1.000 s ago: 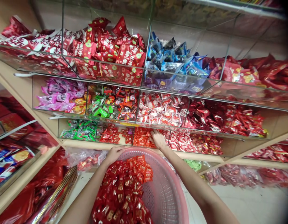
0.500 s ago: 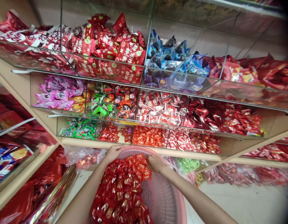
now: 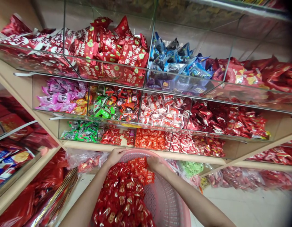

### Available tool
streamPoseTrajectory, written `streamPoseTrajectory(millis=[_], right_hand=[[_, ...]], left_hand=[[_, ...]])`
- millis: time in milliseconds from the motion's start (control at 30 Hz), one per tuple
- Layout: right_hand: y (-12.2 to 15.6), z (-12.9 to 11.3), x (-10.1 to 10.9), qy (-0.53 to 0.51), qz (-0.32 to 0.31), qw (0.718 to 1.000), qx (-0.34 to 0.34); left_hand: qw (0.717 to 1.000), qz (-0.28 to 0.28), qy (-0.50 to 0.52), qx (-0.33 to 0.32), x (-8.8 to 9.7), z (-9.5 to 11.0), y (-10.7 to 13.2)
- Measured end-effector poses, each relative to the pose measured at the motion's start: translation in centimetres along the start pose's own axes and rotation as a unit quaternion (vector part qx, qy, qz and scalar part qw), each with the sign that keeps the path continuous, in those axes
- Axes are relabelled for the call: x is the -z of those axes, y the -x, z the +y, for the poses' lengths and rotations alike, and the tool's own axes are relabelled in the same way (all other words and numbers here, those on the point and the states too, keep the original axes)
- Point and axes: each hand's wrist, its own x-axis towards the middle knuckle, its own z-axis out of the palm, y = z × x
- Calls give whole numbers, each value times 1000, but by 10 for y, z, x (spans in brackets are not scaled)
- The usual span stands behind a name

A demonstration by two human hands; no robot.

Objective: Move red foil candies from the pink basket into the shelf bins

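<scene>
A pink plastic basket point(image 3: 166, 195) stands in front of me below the shelf. Dark red wrapped candies point(image 3: 123, 197) with gold print fill its left side, and a patch of orange-red wrapped candies point(image 3: 140, 168) lies at the far end of the pile. My left hand point(image 3: 115, 157) is closed on the far left part of the rim. Inside the rim, my right hand point(image 3: 156, 164) has its fingers curled down at the edge of the orange-red candies; whatever they hold is hidden.
Glass-fronted shelf compartments point(image 3: 146, 91) hold packets and sweets in many colours. One low bin holds orange-red candies point(image 3: 151, 138). Clear bags of goods point(image 3: 240, 178) sit on the floor under the shelf. Red packages point(image 3: 15, 201) stand at the left.
My right hand has shifted slightly left over the orange-red candies. The left hand keeps its place on the rim, and the view has moved slightly.
</scene>
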Motion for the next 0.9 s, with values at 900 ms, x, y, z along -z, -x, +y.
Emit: streamPoseTrajectory(millis=[900], right_hand=[[-32, 75, 53, -72, 168, 981, 71]], left_hand=[[1000, 1, 15, -2, 0, -1, -1]])
